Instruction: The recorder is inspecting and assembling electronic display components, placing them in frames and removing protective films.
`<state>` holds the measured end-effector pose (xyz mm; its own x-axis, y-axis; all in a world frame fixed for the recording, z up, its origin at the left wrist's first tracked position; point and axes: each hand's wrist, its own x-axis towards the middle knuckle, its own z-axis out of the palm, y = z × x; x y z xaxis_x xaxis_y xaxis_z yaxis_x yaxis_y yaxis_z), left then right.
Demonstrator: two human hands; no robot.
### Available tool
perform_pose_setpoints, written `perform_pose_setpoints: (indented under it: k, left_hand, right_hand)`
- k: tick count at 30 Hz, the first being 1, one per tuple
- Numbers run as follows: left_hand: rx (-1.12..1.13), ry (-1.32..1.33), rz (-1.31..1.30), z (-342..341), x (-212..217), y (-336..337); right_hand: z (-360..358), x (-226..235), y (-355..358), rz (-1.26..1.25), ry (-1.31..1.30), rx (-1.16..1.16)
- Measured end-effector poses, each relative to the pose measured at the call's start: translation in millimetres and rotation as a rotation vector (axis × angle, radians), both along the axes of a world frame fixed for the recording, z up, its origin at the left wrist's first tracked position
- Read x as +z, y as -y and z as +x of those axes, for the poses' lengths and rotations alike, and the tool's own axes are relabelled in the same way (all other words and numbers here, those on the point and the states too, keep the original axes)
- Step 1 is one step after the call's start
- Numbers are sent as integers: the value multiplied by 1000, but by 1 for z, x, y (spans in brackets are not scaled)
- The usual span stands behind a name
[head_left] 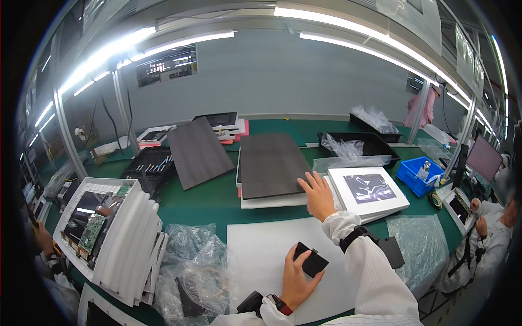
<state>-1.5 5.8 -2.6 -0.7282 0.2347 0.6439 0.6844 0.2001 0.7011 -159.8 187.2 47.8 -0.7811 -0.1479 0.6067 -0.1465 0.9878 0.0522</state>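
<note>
Lights (pixel 348 24) blaze over the green desk (pixel 200 205)

Behind the far edge runs a plain grey wall (pixel 261 81), and there's a window (pixel 167 66) set into it above the far-left corner! Metal posts (pixel 67 125) climb at the left and right edges, and overhead those long white tubes stretch right across, glaring hard.

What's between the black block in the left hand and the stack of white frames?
Head view, from black block to frame stack: the left hand, part of the white sheet, then crumpled clear plastic.
</note>
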Motion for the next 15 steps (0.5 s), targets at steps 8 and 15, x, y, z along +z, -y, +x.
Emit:
perform_pose_setpoints:
  k: [8,15]
  left_hand:
    - [-10,24,-7,0,-1,0]
    - [-22,58,-25,1,0,-1]
  right_hand:
    - [-26,24,-8,-423,-344,57]
    - [-13,62,-10,-628,-473,-20]
